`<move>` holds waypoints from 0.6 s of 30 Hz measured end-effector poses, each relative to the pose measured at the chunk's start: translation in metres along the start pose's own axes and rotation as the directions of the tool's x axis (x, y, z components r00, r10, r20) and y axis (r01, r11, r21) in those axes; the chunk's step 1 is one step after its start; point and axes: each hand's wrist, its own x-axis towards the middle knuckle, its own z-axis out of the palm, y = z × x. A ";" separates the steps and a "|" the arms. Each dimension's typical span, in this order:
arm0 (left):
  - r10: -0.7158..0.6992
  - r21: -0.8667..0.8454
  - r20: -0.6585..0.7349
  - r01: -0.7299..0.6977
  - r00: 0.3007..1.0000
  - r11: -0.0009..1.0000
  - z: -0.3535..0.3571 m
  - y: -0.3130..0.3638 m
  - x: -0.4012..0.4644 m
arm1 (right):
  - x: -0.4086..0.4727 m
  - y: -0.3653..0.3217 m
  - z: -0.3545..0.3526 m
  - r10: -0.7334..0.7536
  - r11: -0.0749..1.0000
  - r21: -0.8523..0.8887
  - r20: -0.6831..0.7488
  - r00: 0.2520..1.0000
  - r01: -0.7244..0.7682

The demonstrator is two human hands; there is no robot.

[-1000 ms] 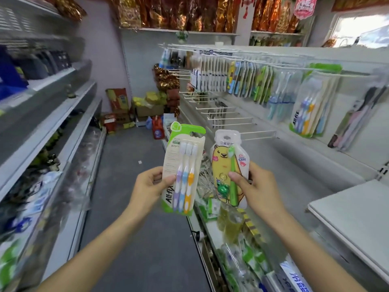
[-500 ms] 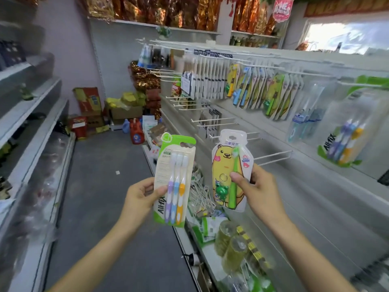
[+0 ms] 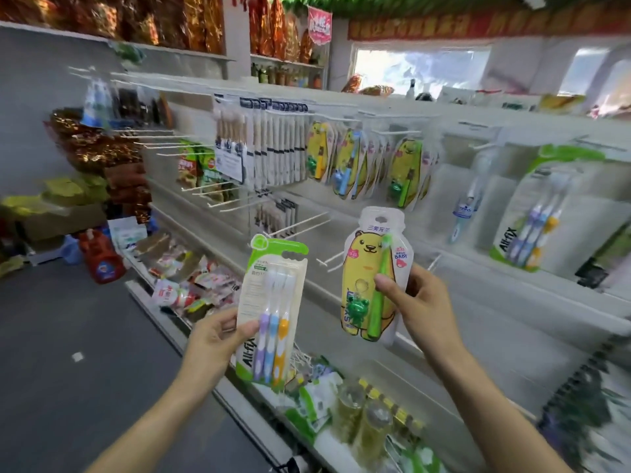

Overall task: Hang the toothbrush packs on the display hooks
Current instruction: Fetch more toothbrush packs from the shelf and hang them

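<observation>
My left hand [image 3: 218,339] grips a green-and-white three-brush pack [image 3: 271,312] by its lower left edge, holding it upright. In my right hand [image 3: 421,302] is a yellow bear-shaped kids' toothbrush pack [image 3: 367,268] with a green brush, pinched by thumb and fingers at its right side. Both packs are held in front of the white display wall. Bare white hooks [image 3: 300,224] stick out just behind and above the packs. Matching bear packs [image 3: 403,172] hang on the upper row, and a matching three-brush pack [image 3: 532,220] hangs at the right.
Black-and-white packs [image 3: 273,145] fill hooks at the upper left. More bare hooks [image 3: 150,138] reach out further left. A low shelf [image 3: 239,394] below holds packets and yellow bottles [image 3: 362,425]. A red detergent jug [image 3: 102,257] and boxes stand on the grey aisle floor.
The view has swung right and closer to the display wall. Both hands still hold their packs, and the bear pack has risen higher toward the hooks.
</observation>
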 end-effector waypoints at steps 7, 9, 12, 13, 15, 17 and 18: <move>-0.015 -0.048 0.104 0.020 0.994 0.999 -0.006 -0.017 0.052 | 0.048 -0.010 0.022 -0.066 0.997 -0.047 -0.109 0.992 0.061; -0.029 -0.040 0.117 0.034 0.993 0.999 -0.006 -0.025 0.070 | 0.067 -0.011 0.026 -0.100 0.993 -0.070 -0.126 0.987 0.092; -0.036 -0.042 0.115 0.041 0.993 0.998 -0.002 -0.034 0.094 | 0.091 -0.015 0.031 -0.148 0.988 -0.068 -0.134 0.980 0.140; -0.039 -0.049 0.120 0.045 0.992 0.998 -0.001 -0.037 0.101 | 0.098 -0.017 0.032 -0.163 0.985 -0.070 -0.136 0.977 0.155; -0.047 -0.058 0.131 0.055 0.990 0.997 -0.001 -0.043 0.115 | 0.109 -0.018 0.035 -0.191 0.981 -0.067 -0.149 0.970 0.182; -0.060 -0.059 0.148 0.069 0.987 0.996 -0.002 -0.052 0.127 | 0.117 -0.019 0.037 -0.197 0.980 -0.052 -0.159 0.967 0.191; -0.066 -0.061 0.157 0.076 0.985 0.995 -0.001 -0.054 0.132 | 0.120 -0.019 0.038 -0.197 0.980 -0.048 -0.167 0.966 0.192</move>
